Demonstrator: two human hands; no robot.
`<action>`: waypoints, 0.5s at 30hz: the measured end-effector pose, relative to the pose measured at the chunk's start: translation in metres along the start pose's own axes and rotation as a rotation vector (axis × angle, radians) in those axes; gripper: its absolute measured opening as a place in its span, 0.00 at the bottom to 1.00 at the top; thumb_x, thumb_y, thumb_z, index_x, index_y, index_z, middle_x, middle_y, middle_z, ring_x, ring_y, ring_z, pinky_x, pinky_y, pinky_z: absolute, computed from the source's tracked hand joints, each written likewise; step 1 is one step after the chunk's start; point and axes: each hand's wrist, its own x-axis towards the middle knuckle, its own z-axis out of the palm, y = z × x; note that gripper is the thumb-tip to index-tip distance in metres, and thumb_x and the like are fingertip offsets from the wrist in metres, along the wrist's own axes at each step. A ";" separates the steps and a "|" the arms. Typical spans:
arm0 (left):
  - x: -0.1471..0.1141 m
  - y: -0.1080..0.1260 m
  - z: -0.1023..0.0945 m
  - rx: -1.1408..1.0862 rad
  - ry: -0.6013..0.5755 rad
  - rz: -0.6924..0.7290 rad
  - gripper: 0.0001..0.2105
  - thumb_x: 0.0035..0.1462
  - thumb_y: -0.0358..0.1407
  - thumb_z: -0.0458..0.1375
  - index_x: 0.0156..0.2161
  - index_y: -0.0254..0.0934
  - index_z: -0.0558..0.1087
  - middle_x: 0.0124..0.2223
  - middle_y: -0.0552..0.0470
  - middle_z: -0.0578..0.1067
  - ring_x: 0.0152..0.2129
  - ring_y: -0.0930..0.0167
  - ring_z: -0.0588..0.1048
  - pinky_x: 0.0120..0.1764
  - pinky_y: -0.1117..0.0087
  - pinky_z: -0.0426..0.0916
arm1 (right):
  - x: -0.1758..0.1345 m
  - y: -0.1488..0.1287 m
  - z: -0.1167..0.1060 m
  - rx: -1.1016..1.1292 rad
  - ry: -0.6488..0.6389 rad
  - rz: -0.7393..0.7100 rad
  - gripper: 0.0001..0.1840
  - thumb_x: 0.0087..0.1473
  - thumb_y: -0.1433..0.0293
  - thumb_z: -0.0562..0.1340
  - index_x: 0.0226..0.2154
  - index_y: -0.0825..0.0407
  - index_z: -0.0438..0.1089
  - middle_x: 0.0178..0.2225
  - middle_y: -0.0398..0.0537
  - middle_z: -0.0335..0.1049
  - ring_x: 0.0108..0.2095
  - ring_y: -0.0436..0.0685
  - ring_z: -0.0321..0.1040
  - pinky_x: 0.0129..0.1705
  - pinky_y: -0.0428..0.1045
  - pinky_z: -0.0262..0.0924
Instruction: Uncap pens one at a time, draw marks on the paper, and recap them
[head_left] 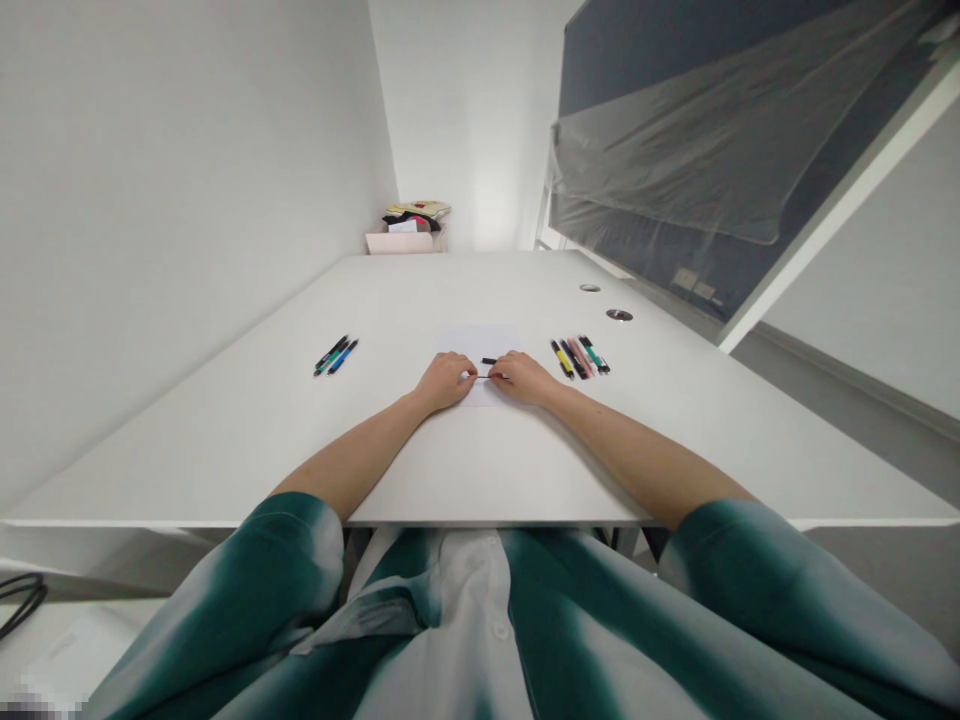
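My left hand (448,381) and my right hand (519,379) rest close together over a white sheet of paper (480,340). Between their pinched fingertips runs a thin dark rod (483,377), which looks like a pen refill; both ends disappear into the fingers. A short black piece (490,361), apparently a pen part, lies on the paper just beyond, close to my right fingers. Whatever else the palms may hide is out of sight.
Several pens in green and blue (336,356) lie to the left on the white table (420,460). Right of my hands is a row of several pens (580,357). Two round grommets (619,315) sit farther right. A box with cloth items (405,241) stands at the far end.
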 end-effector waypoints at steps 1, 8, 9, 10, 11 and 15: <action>0.000 -0.001 0.000 -0.006 0.006 -0.005 0.11 0.59 0.35 0.53 0.40 0.36 0.77 0.41 0.46 0.79 0.42 0.63 0.74 0.51 0.58 0.64 | 0.000 0.000 0.000 -0.001 0.003 0.005 0.12 0.59 0.73 0.58 0.41 0.54 0.77 0.39 0.53 0.77 0.43 0.59 0.68 0.45 0.49 0.55; -0.002 -0.010 -0.005 0.027 0.009 -0.082 0.16 0.52 0.36 0.56 0.47 0.36 0.76 0.47 0.44 0.77 0.46 0.61 0.73 0.52 0.58 0.64 | -0.002 0.002 -0.003 -0.028 0.003 0.036 0.12 0.59 0.73 0.58 0.40 0.54 0.77 0.39 0.53 0.77 0.42 0.59 0.68 0.43 0.49 0.54; -0.002 -0.011 -0.007 0.047 -0.003 -0.099 0.16 0.52 0.36 0.56 0.46 0.36 0.76 0.47 0.44 0.77 0.45 0.60 0.73 0.52 0.58 0.65 | -0.002 0.003 -0.003 -0.030 0.006 0.038 0.12 0.59 0.73 0.58 0.40 0.54 0.77 0.39 0.53 0.77 0.42 0.59 0.68 0.43 0.49 0.54; -0.003 -0.012 -0.009 0.065 -0.016 -0.115 0.16 0.51 0.36 0.56 0.45 0.36 0.77 0.46 0.44 0.77 0.44 0.60 0.73 0.51 0.58 0.65 | -0.002 0.003 -0.003 -0.031 0.010 0.040 0.12 0.59 0.72 0.58 0.40 0.54 0.77 0.39 0.52 0.77 0.42 0.59 0.68 0.43 0.49 0.54; -0.003 -0.012 -0.010 0.082 -0.031 -0.133 0.15 0.50 0.35 0.56 0.43 0.36 0.77 0.44 0.44 0.77 0.43 0.60 0.73 0.50 0.59 0.65 | -0.002 0.004 -0.002 -0.031 0.012 0.041 0.12 0.59 0.72 0.58 0.40 0.54 0.77 0.39 0.52 0.77 0.42 0.59 0.68 0.43 0.49 0.54; -0.002 -0.014 -0.014 0.115 -0.110 -0.176 0.12 0.49 0.35 0.56 0.37 0.37 0.78 0.37 0.46 0.78 0.38 0.61 0.75 0.46 0.60 0.67 | -0.003 0.006 -0.001 -0.033 0.013 0.051 0.11 0.59 0.72 0.58 0.39 0.54 0.77 0.39 0.52 0.77 0.42 0.59 0.68 0.42 0.49 0.54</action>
